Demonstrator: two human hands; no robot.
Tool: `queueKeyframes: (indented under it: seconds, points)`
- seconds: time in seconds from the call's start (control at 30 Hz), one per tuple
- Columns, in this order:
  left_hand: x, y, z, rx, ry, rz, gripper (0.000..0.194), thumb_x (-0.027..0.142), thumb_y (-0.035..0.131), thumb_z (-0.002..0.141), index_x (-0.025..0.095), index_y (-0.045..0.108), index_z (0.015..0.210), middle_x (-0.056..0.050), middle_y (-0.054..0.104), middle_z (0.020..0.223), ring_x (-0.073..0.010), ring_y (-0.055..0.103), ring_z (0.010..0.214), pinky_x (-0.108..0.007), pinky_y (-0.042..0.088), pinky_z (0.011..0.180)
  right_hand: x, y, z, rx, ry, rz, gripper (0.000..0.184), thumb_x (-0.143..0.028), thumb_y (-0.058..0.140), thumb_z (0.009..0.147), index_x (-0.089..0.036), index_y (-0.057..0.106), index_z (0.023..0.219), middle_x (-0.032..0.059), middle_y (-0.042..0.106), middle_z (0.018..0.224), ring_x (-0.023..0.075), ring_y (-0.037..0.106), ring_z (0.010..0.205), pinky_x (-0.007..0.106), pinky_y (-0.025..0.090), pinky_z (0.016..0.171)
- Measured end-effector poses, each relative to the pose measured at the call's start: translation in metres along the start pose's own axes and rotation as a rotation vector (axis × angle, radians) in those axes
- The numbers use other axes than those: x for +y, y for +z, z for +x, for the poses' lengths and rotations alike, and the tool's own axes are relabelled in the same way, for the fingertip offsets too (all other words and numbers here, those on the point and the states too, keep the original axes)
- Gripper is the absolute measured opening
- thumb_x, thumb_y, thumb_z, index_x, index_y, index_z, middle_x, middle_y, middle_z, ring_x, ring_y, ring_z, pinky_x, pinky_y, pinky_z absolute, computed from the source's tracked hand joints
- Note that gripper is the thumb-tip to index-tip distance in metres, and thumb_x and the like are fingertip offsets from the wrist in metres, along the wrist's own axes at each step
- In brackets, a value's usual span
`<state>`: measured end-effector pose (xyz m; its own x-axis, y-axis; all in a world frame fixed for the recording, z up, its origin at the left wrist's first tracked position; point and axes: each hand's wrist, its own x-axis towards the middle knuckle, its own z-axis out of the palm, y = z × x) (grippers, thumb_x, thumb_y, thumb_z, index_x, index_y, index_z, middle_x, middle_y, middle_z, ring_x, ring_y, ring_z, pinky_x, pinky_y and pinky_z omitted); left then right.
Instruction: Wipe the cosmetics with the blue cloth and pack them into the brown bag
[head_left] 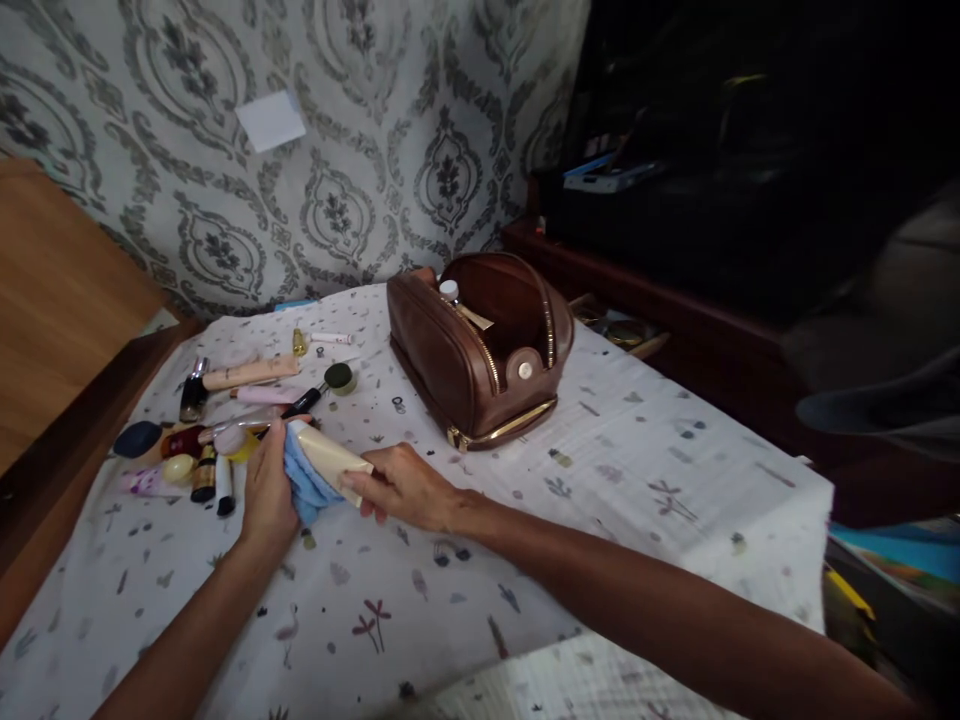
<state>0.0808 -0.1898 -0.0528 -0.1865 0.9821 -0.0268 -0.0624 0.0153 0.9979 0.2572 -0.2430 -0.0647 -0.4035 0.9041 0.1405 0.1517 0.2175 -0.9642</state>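
Observation:
A cream-coloured squeeze tube (327, 456) is held between my two hands above the cloth. My right hand (405, 485) pinches its flat end, thumb on top. My left hand (268, 488) is closed round a light blue cloth (306, 482) that wraps the other end of the tube. Just left of that hand lie several cosmetics, among them a white brush-like stick (224, 484), a dark bottle (203, 475) and a purple-spotted tube (150, 482). Beyond my hands a brown toiletry bag (442, 350) stands unzipped, with a white-capped item (449, 291) inside.
A patterned white cloth (600, 560) covers the table. Farther back lie a peach tube (255, 372) and a round dark-lidded brush (340, 378). A wooden panel (60, 270) borders the left, and an open drawer (630, 335) is at the right behind the bag.

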Motion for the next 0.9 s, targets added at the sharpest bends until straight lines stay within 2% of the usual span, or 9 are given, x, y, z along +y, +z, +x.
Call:
queueKeyframes:
  seconds: [0.07, 0.17, 0.23, 0.33, 0.47, 0.57, 0.7, 0.8, 0.9]
  points:
    - [0.005, 0.016, -0.007, 0.028, -0.167, -0.153, 0.039, 0.054, 0.057, 0.091, 0.018, 0.068, 0.096, 0.001, 0.066, 0.074, -0.012, 0.057, 0.056, -0.021, 0.045, 0.05, 0.004, 0.002, 0.0, 0.042, -0.007, 0.048, 0.032, -0.033, 0.051, 0.099, -0.016, 0.054, 0.072, -0.0009, 0.062, 0.06, 0.0088, 0.057, 0.048, 0.017, 0.043, 0.05]
    - [0.009, 0.036, -0.027, -0.087, -0.273, -0.217, 0.038, 0.054, 0.056, 0.091, 0.018, 0.066, 0.095, -0.001, 0.068, 0.074, -0.0132, 0.061, 0.056, -0.023, 0.048, 0.05, 0.008, 0.003, 0.002, 0.131, -0.047, 0.095, 0.035, -0.036, 0.048, 0.1, -0.017, 0.052, 0.071, -0.0014, 0.059, 0.058, 0.0102, 0.057, 0.05, 0.018, 0.043, 0.051]
    - [0.007, 0.044, -0.043, -0.16, -0.211, -0.15, 0.042, 0.058, 0.065, 0.084, 0.018, 0.065, 0.097, 0.001, 0.067, 0.072, -0.0136, 0.063, 0.058, -0.022, 0.05, 0.05, 0.009, 0.001, 0.004, 0.231, -0.088, 0.116, 0.038, -0.043, 0.048, 0.099, -0.018, 0.051, 0.07, -0.0016, 0.057, 0.057, 0.0111, 0.055, 0.051, 0.02, 0.042, 0.052]
    - [0.003, 0.051, -0.061, -0.144, -0.116, -0.039, 0.054, 0.063, 0.077, 0.071, 0.021, 0.064, 0.101, 0.003, 0.065, 0.071, -0.0139, 0.065, 0.063, -0.021, 0.051, 0.052, 0.008, -0.003, 0.007, 0.364, -0.132, 0.128, 0.047, -0.057, 0.05, 0.095, -0.02, 0.046, 0.067, -0.0026, 0.051, 0.056, 0.011, 0.051, 0.051, 0.021, 0.039, 0.05]
    - [0.008, 0.057, -0.06, -0.141, -0.098, -0.047, 0.064, 0.068, 0.081, 0.061, 0.019, 0.064, 0.098, 0.001, 0.068, 0.072, -0.0154, 0.067, 0.065, -0.022, 0.052, 0.053, 0.006, -0.006, 0.007, 0.315, -0.137, 0.212, 0.049, -0.064, 0.047, 0.094, -0.02, 0.049, 0.071, -0.0032, 0.051, 0.057, 0.011, 0.051, 0.048, 0.021, 0.041, 0.047]
    - [0.017, 0.055, -0.049, -0.178, -0.063, -0.056, 0.062, 0.073, 0.07, 0.072, 0.016, 0.066, 0.096, -0.002, 0.07, 0.073, -0.0166, 0.068, 0.063, -0.024, 0.052, 0.052, 0.004, -0.005, 0.006, 0.256, -0.112, 0.186, 0.044, -0.056, 0.044, 0.098, -0.021, 0.048, 0.072, -0.002, 0.055, 0.058, 0.0117, 0.054, 0.047, 0.022, 0.043, 0.047]
    - [0.026, 0.053, -0.038, -0.165, 0.028, -0.091, 0.061, 0.073, 0.059, 0.08, 0.016, 0.068, 0.101, -0.006, 0.073, 0.085, -0.0155, 0.068, 0.067, -0.022, 0.051, 0.053, -0.002, -0.001, 0.003, 0.27, -0.032, -0.28, 0.034, -0.04, 0.043, 0.102, -0.019, 0.056, 0.078, 0.0037, 0.066, 0.064, 0.0166, 0.063, 0.055, 0.025, 0.045, 0.057]
    - [0.026, 0.055, -0.037, -0.116, 0.04, -0.078, 0.053, 0.061, 0.075, 0.073, 0.019, 0.064, 0.103, -0.003, 0.073, 0.086, -0.0132, 0.066, 0.066, -0.021, 0.051, 0.056, -0.006, 0.002, 0.001, 0.206, 0.037, -0.773, 0.021, -0.024, 0.046, 0.1, -0.012, 0.064, 0.104, 0.0136, 0.075, 0.08, 0.025, 0.07, 0.07, 0.03, 0.046, 0.065]
    - [0.025, 0.055, -0.036, -0.143, -0.001, -0.037, 0.055, 0.042, 0.089, 0.061, 0.018, 0.063, 0.102, 0.0, 0.071, 0.083, -0.0128, 0.066, 0.066, -0.021, 0.052, 0.06, -0.01, 0.003, -0.001, 0.111, 0.025, -0.919, 0.029, -0.014, 0.047, 0.094, -0.008, 0.06, 0.12, 0.0175, 0.076, 0.09, 0.0285, 0.072, 0.078, 0.033, 0.046, 0.066]
